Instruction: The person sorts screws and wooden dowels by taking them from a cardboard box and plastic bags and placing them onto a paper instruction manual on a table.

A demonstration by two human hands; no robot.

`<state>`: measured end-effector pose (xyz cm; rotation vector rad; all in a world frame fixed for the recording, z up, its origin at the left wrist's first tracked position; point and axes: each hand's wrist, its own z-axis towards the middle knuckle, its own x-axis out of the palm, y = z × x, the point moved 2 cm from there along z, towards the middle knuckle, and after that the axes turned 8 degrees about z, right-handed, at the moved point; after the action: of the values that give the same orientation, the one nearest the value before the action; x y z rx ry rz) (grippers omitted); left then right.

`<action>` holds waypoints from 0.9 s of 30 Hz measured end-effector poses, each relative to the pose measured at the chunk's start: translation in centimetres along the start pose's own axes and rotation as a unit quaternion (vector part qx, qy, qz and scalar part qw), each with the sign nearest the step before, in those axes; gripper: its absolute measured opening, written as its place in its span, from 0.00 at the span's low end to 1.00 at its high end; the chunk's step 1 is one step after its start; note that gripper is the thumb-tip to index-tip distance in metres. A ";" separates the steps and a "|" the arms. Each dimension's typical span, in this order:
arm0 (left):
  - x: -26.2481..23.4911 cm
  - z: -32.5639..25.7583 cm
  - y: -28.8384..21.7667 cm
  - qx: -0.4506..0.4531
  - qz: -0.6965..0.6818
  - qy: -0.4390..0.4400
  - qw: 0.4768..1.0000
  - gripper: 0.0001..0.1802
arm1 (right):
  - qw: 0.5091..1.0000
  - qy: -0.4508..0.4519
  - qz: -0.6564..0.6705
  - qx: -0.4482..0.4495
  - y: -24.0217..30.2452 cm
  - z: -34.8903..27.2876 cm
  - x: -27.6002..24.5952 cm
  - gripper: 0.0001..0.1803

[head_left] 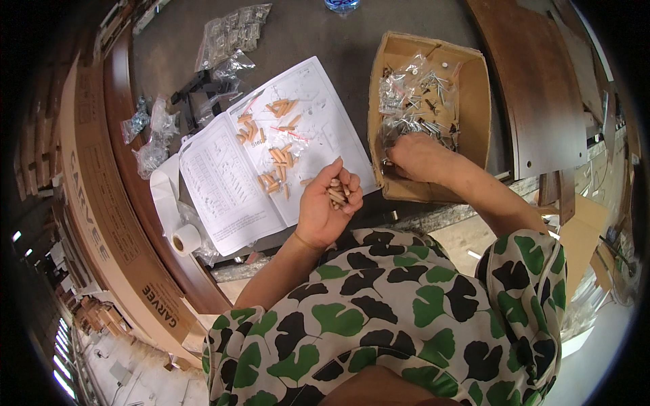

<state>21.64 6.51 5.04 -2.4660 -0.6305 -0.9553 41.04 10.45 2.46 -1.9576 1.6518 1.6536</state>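
Note:
My left hand (319, 211) is cupped, palm up, with its fingers curled around a bunch of wooden dowels (336, 194). It hovers over the lower right edge of an open instruction booklet (233, 203). Loose dowels lie in several small piles (281, 157) on the booklet's right page. A small clear bag (292, 141) rests among them. My right hand (421, 155) reaches into a cardboard box (433, 192) at the right, fingers curled downward by the bagged screws (414, 125). Its fingertips are mostly hidden, so what they grip does not show.
Left of the booklet lie bags of hardware (157, 139), black parts (196, 95) and a white roll (185, 239). More bagged fittings (233, 32) sit at the back. A brown panel (542, 88) stands beyond the box, and a long carton (112, 223) borders the left side.

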 end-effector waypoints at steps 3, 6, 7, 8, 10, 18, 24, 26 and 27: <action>0.3 0.1 0.1 -0.001 0.009 0.000 1.000 0.17 | 0.999 0.008 -0.035 0.015 0.2 -0.1 0.1 0.08; 0.2 0.1 0.3 -0.007 0.010 0.004 1.000 0.17 | 0.999 0.004 -0.026 0.031 0.1 -0.4 -0.2 0.08; -0.2 0.2 0.4 -0.007 0.006 0.024 1.000 0.17 | 0.999 -0.001 -0.014 0.039 0.1 -0.5 -0.7 0.08; -0.4 0.2 0.4 -0.008 0.002 0.044 0.999 0.17 | 0.997 -0.038 0.040 0.051 -0.1 -1.1 -1.3 0.08; 0.0 0.1 0.5 -0.008 0.063 -0.013 0.998 0.17 | 0.980 -0.111 0.147 0.073 -0.3 -2.8 -2.9 0.08; 0.9 0.0 2.7 -0.073 0.077 0.026 0.994 0.18 | 0.922 -0.300 0.238 0.061 1.2 -3.6 -5.7 0.21; 1.8 -1.1 2.2 -0.071 0.100 -0.005 0.992 0.18 | 0.947 -0.272 -0.100 0.135 -2.0 -1.4 -2.0 0.29; 0.9 -1.4 1.7 -0.050 0.075 -0.012 0.996 0.17 | 0.950 -0.250 -0.092 0.164 -2.4 -3.2 -1.4 0.32; 0.4 -1.6 1.5 -0.040 0.060 -0.015 0.997 0.17 | 0.948 -0.244 -0.094 0.181 -2.3 -4.2 -1.2 0.30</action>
<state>21.95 4.54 6.07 -2.5609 -0.4554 -0.9144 45.72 9.44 3.84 -1.3456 1.4031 1.4758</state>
